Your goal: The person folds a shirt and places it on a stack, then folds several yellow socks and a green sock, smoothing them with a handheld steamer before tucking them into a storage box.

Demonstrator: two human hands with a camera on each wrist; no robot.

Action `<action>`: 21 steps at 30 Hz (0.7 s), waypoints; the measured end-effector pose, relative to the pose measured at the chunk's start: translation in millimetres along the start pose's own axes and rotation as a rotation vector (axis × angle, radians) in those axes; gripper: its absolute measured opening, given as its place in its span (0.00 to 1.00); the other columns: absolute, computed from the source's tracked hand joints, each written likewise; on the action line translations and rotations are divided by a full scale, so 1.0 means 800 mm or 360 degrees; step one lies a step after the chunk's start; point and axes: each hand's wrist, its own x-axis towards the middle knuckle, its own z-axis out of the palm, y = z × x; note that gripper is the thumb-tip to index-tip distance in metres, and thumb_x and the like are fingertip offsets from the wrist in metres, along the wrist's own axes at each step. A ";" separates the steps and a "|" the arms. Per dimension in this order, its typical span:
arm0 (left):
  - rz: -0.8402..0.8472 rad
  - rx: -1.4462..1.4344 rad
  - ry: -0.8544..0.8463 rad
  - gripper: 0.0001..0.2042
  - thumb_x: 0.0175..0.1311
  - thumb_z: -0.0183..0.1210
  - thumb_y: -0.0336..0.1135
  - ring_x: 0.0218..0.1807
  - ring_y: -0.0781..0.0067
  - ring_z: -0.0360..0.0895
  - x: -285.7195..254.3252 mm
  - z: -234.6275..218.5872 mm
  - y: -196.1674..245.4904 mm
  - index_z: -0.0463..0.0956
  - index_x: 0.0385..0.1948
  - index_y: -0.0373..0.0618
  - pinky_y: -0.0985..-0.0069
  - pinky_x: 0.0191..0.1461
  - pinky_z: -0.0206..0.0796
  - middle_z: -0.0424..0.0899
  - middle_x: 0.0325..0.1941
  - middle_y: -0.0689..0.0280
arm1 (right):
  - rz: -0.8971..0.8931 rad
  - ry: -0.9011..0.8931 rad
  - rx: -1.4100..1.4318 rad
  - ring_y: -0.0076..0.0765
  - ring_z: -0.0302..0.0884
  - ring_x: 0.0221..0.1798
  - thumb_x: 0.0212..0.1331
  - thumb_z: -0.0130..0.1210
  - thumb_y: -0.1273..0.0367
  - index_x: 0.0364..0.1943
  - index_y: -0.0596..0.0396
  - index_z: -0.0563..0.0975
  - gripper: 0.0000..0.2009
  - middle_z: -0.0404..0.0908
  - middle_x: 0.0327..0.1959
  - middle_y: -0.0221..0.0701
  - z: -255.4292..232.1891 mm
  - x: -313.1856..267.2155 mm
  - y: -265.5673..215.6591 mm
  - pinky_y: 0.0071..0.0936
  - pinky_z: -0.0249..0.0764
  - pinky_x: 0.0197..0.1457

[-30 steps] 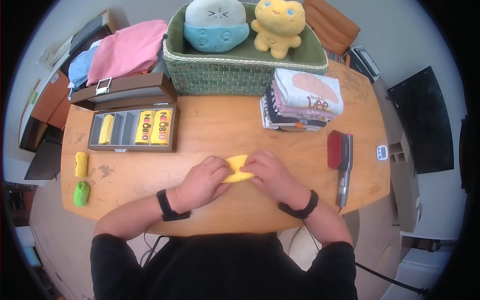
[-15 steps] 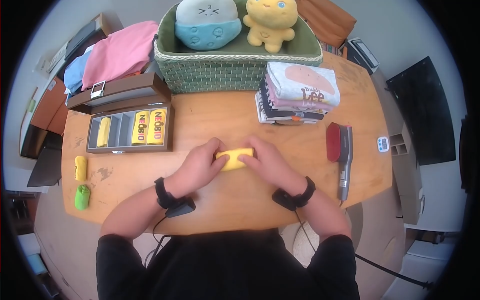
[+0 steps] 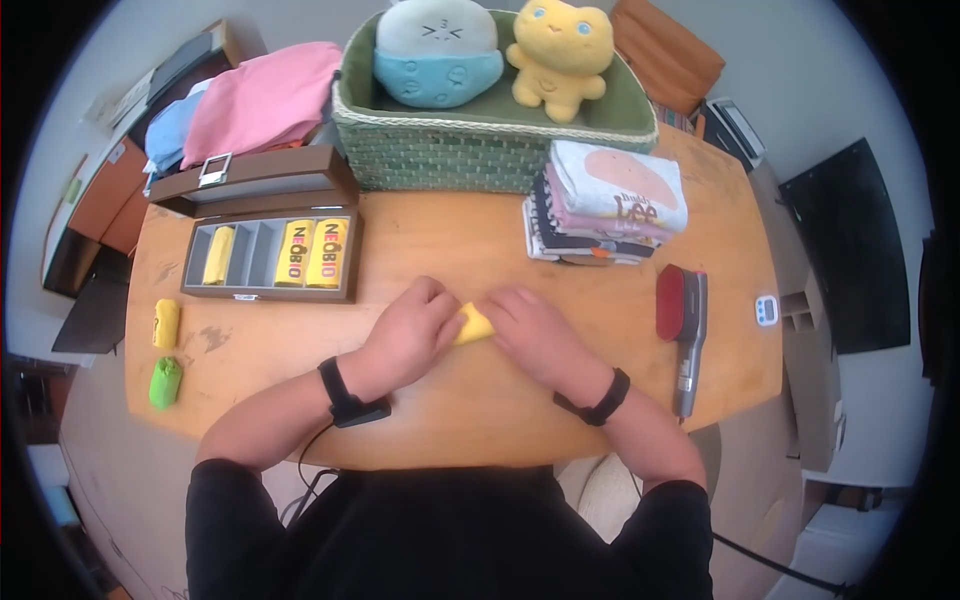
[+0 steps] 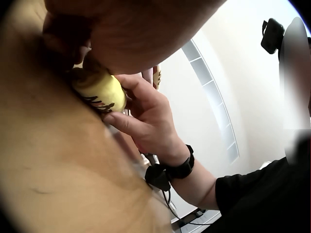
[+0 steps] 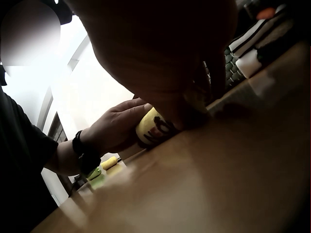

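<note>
So the yellow rolled cloth bundle (image 3: 473, 325) is on the bare wooden table (image 3: 430, 425), toward the person's side, right between the two hands. Left hand (image 3: 408, 332) has its fingers and thumb curled round one end, right hand (image 3: 530, 335) has the other, so both grips are pretty narrow, each with the roll in it. From the head view it's just a plain yellow patch, but the wrist views give you the print: dark lettering on its side in the left one, and what looks like "NEO" in the right one. Long axis goes roughly side to side across the table, one end toward each hand, though the exact angle is tough to call with fingers over both ends. Further off to the left there's a brown hinged box with grey compartments (image 3: 250, 262), lid up, three yellow rolls in it, and nearer the table's left edge a small yellow roll (image 3: 166, 324) and a bright green roll (image 3: 165, 382), which the right wrist view also catches, small, past the left hand. Left hand's fingertips are mostly lost in shadow in its own wrist view, and the right hand is nearly a silhouette in its own.
</note>
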 end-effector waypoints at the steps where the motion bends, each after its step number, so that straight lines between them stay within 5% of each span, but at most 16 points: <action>1: 0.0194 0.0080 0.0062 0.13 0.68 0.66 0.35 0.47 0.44 0.81 -0.001 -0.004 0.004 0.80 0.49 0.39 0.54 0.53 0.76 0.82 0.50 0.50 | 0.0031 -0.0042 -0.0006 0.50 0.79 0.58 0.57 0.59 0.75 0.54 0.60 0.81 0.19 0.82 0.53 0.41 0.002 0.004 0.000 0.44 0.79 0.62; 2: 0.0384 0.0166 0.0127 0.16 0.66 0.68 0.35 0.51 0.43 0.81 -0.003 -0.009 0.007 0.80 0.50 0.36 0.55 0.57 0.76 0.82 0.53 0.50 | -0.0012 -0.0048 0.0001 0.50 0.79 0.58 0.57 0.59 0.75 0.54 0.60 0.81 0.19 0.82 0.53 0.41 0.005 0.007 0.001 0.44 0.79 0.62; 6: 0.0319 0.0278 0.0000 0.21 0.61 0.71 0.38 0.54 0.44 0.80 -0.014 -0.009 -0.005 0.80 0.52 0.33 0.55 0.59 0.75 0.83 0.52 0.50 | 0.0069 -0.0142 0.0145 0.51 0.80 0.54 0.55 0.63 0.75 0.54 0.58 0.81 0.20 0.81 0.51 0.41 -0.002 0.022 -0.002 0.42 0.79 0.59; 12: 0.0052 -0.0075 0.0091 0.18 0.67 0.67 0.36 0.39 0.46 0.82 -0.038 -0.054 -0.011 0.79 0.53 0.36 0.57 0.49 0.77 0.84 0.44 0.52 | 0.0238 -0.0071 0.0683 0.42 0.82 0.47 0.61 0.68 0.71 0.59 0.59 0.79 0.21 0.81 0.48 0.37 -0.017 0.085 -0.024 0.34 0.81 0.51; 15: -0.0274 -0.0413 0.0322 0.18 0.74 0.63 0.35 0.34 0.60 0.82 -0.064 -0.084 -0.016 0.76 0.58 0.35 0.66 0.45 0.77 0.86 0.42 0.57 | 0.0360 -0.0051 0.1159 0.30 0.83 0.46 0.68 0.67 0.69 0.63 0.60 0.77 0.22 0.83 0.49 0.35 0.006 0.140 -0.042 0.28 0.80 0.49; 18: -0.0731 -0.1044 0.0518 0.21 0.78 0.63 0.37 0.45 0.84 0.78 -0.082 -0.116 -0.027 0.73 0.64 0.34 0.79 0.47 0.74 0.84 0.48 0.66 | 0.0408 -0.0188 0.1703 0.22 0.82 0.46 0.72 0.64 0.69 0.66 0.63 0.75 0.23 0.85 0.51 0.33 0.035 0.195 -0.053 0.24 0.80 0.47; 21: -0.0716 -0.1156 0.0634 0.20 0.79 0.63 0.38 0.47 0.84 0.78 -0.099 -0.135 -0.053 0.73 0.63 0.34 0.79 0.48 0.74 0.83 0.49 0.65 | 0.0278 -0.0258 0.2043 0.20 0.82 0.44 0.75 0.61 0.70 0.66 0.67 0.75 0.21 0.85 0.49 0.31 0.076 0.246 -0.065 0.22 0.79 0.46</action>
